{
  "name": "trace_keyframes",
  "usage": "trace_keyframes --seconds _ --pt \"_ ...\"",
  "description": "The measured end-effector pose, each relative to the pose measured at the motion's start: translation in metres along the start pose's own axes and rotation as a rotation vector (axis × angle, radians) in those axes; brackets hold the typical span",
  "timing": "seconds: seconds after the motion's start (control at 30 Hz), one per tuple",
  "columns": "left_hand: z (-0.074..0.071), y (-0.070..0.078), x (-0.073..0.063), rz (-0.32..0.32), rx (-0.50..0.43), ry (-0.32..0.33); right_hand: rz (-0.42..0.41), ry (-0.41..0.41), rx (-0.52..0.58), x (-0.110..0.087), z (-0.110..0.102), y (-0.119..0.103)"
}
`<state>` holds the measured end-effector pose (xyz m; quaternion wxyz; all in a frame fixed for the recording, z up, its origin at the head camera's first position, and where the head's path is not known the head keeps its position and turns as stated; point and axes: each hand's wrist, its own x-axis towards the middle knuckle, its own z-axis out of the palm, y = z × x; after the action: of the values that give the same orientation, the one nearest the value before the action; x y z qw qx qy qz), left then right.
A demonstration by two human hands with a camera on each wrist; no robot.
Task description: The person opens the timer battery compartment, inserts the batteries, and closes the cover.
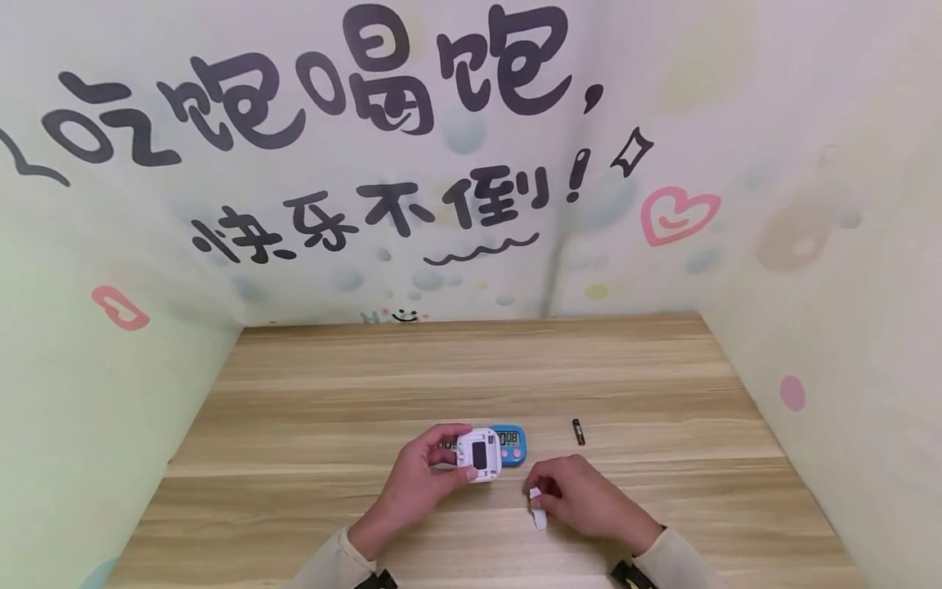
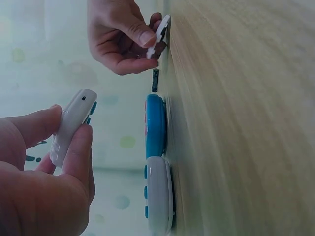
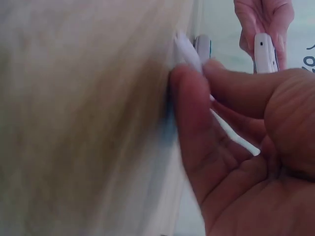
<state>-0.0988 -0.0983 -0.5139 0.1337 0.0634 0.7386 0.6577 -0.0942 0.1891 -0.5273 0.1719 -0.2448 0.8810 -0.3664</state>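
Note:
My left hand (image 1: 414,481) holds a small white digital timer (image 1: 492,466) by its edges, its back turned up with the battery compartment uncovered. Blue buttons show on its other side in the left wrist view. Between thumb and fingers, my right hand (image 1: 585,496) pinches a thin white plastic cover (image 1: 540,519) low over the table. A blue timer (image 1: 518,450) with a lit-grey display and pink buttons lies just beyond the held one, partly hidden by it. Beside it, a second white timer (image 2: 158,194) with blue buttons is mostly covered by my left hand in the head view.
One black battery (image 1: 579,432) lies on the wood-grain table (image 1: 471,368), right of the blue timer. White walls (image 1: 809,327) with printed lettering and drawings enclose the table at the back and both sides.

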Motion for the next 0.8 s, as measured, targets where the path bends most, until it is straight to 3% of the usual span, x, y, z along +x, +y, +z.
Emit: trace_keyframes --seconds 0.17,0.33,0.47,0.6,0.8 --pt "0.000 0.001 -0.002 0.007 0.003 -0.006 -0.012 0.031 -0.087 0.000 0.000 0.000" --pt "-0.002 0.001 -0.003 0.007 -0.001 0.002 0.037 0.059 -0.112 0.001 -0.002 -0.002" --pt "-0.005 0.001 -0.004 0.003 -0.005 0.002 0.085 0.163 -0.152 0.003 -0.013 0.002" --pt "-0.007 0.002 -0.005 0.005 -0.007 0.001 0.070 0.289 -0.172 0.005 -0.028 0.013" --pt "-0.007 0.002 -0.005 0.007 -0.019 -0.019 0.010 0.340 -0.153 0.008 -0.046 0.028"
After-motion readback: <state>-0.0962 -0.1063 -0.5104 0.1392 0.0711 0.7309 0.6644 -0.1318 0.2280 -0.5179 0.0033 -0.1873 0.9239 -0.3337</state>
